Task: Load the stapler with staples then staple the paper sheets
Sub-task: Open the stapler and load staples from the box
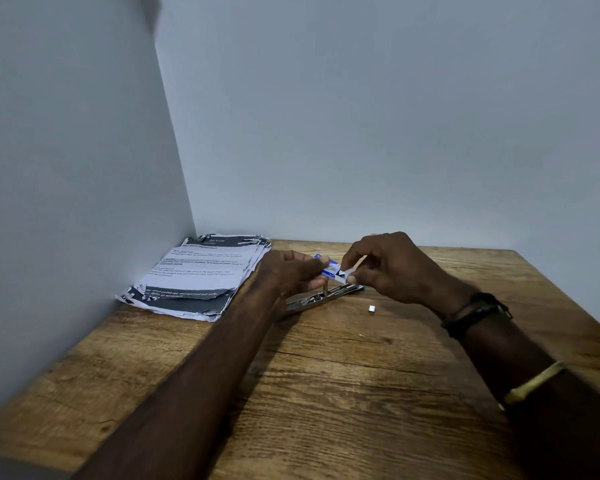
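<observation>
- The stapler (321,295) lies swung open and flat on the wooden table (326,393), right below both hands. Its left end is hidden behind the left hand, so whether the channel holds staples cannot be made out.
- A small blue-and-white staple box (331,270) is held just above the stapler; its printing is too small to read.
- The left hand (288,271) grips the box's left end, fingers curled under and thumb on top.
- The right hand (392,265) pinches the box's right end between thumb and forefinger.
- A short block of staples (371,309) rests on the table just right of the stapler, and a tinier metal scrap (362,335) lies nearer the camera.
- The paper sheets (194,275) – a stack with ragged, torn edges – sit in the left corner against the wall. The dark header shows a word ending in "ROOM"; the body text is illegible.
- Dark bands (475,313) and a gold bangle (534,382) circle the right wrist.
</observation>
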Tool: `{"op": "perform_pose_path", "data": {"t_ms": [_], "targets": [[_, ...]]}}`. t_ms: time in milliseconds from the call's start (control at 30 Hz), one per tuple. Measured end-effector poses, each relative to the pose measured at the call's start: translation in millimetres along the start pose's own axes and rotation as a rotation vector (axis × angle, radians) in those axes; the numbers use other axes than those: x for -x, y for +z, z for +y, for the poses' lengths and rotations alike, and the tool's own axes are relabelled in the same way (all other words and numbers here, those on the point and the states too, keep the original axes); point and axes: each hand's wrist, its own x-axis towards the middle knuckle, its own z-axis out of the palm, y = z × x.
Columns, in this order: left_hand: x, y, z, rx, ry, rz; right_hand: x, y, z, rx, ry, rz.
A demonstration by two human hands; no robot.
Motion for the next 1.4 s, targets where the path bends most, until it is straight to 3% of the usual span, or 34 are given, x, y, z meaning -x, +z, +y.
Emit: {"op": "perform_pose_path", "data": {"t_ms": [867, 1200, 1400], "targets": [[-2.5, 1.1, -5.5, 0.015, -0.008, -0.096, 0.7, 0.7, -5.0, -0.004, -0.050, 0.001], [-2.8, 3.1, -5.0, 0.021, 0.024, -0.117, -0.9, 2.0, -6.9, 0.030, -0.106, 0.124], [-1.5, 6.1, -6.7, 0.038, 0.019, -0.137, -0.5, -2.0, -4.1, -0.071, -0.002, 0.137]]}}
